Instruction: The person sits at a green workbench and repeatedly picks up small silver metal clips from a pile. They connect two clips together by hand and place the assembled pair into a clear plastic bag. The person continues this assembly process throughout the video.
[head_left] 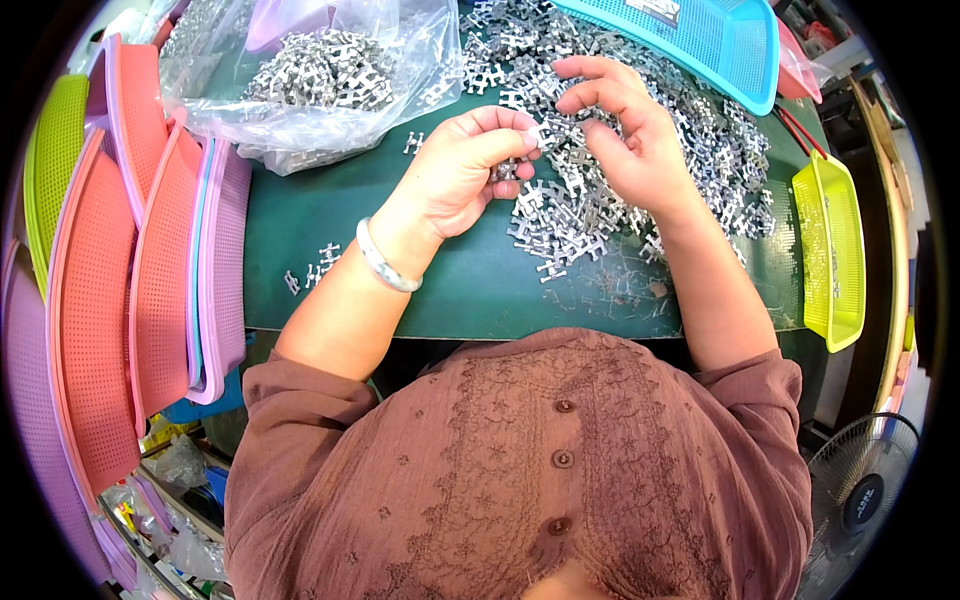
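My left hand [455,170], with a pale bangle [382,262] on the wrist, is closed over the green tabletop [460,290]. Small silver metal parts [504,171] show between its curled fingers, while thumb and forefinger pinch together at a bright spot too washed out to make out. Just to the right hovers my right hand [640,150], its fingers bent but apart, and I see nothing in them. Under and around it spreads a large heap of small H-shaped metal pieces [570,215].
A clear plastic bag [300,140] of similar pieces lies at the back left. Stacked pink, purple and green baskets [165,290] line the left side. A blue basket [690,45] rests behind the heap, a yellow-green one [832,250] at the right edge. A fan [860,500] stands lower right.
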